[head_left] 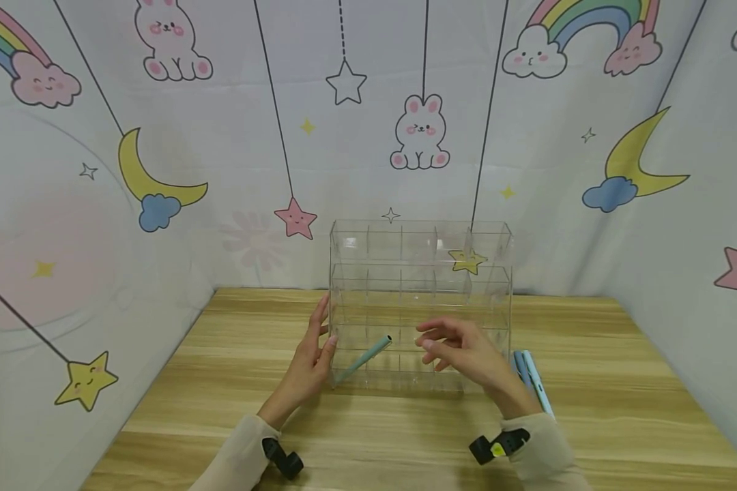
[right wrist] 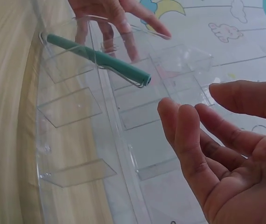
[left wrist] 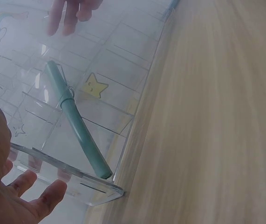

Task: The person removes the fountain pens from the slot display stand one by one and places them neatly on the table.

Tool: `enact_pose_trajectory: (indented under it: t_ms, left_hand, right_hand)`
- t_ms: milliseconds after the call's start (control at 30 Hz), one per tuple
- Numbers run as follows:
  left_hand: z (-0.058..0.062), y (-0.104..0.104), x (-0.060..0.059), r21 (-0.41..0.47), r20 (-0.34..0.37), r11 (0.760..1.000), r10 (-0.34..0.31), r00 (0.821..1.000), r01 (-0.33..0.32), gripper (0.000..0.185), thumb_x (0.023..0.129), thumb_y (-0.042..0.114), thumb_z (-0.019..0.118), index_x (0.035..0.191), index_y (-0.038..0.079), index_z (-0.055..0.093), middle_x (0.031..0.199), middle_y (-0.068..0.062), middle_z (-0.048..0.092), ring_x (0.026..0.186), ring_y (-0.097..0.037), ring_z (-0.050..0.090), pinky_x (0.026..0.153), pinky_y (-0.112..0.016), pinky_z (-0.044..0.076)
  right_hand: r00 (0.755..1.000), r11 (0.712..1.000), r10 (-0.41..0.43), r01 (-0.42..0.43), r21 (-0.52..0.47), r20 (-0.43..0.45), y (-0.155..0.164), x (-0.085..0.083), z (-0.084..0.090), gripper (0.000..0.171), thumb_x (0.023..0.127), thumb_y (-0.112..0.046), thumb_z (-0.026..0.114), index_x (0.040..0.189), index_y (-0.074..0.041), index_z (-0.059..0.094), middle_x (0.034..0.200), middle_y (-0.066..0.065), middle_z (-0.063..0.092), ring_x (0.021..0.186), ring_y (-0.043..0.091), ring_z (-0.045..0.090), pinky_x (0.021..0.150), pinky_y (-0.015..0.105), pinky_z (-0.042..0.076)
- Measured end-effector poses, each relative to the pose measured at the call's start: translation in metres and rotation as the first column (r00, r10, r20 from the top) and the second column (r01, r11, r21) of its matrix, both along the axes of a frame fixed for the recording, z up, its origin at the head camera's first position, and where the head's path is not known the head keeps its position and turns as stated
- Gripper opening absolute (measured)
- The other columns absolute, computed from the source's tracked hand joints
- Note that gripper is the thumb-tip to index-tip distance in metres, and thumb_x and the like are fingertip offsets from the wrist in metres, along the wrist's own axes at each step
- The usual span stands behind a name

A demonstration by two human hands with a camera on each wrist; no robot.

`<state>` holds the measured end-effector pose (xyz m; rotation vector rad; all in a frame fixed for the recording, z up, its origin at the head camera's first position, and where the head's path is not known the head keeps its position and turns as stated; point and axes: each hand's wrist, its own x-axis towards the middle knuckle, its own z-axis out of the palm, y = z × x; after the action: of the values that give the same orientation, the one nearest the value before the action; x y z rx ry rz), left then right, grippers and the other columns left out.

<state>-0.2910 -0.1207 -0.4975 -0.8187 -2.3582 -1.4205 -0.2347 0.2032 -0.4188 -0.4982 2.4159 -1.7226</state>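
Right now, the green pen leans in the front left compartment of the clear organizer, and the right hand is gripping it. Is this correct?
Not quite. The green pen does lean in the front left compartment of the clear organizer, but the right hand is not gripping it. The right wrist view shows that hand open, fingers relaxed, apart from the pen. The left hand rests against the organizer's left side.

A compartmented organizer (head_left: 420, 273) stands on the bench (head_left: 221, 354), toward its back edge and in front of the backdrop (head_left: 344, 136). A pen (head_left: 364, 359) leans tilted in a lower-left compartment (its lower end at the front corner). The left hand (head_left: 312, 361) rests against the organizer's left side; the right hand (head_left: 460, 351) is in front of its middle, just right of the pen. More pens (head_left: 531, 378) lie on the bench beside the organizer's right end.
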Motion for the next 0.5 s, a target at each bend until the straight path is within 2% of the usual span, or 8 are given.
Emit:
enact_pose_trajectory:
  t_ms: [500]
  left_hand:
    - [0.001, 0.000, 0.000, 0.004, -0.013, 1.000, -0.004, 1.000, 0.004, 0.081, 0.110, -0.001, 0.051, 0.175, 0.018, 0.006, 0.177, -0.025, 0.023, 0.136, -0.061, 0.055, 0.083, -0.045, 0.065]
  right_hand:
    - [0.999, 0.998, 0.027, -0.025, -0.058, 0.035, -0.015, -0.002, -0.011, 0.043, 0.108, -0.018, 0.066, 0.146, 0.001, 0.060, 0.134, 0.031, 0.070, 0.094, 0.020, 0.079, 0.077, 0.040, 0.066]
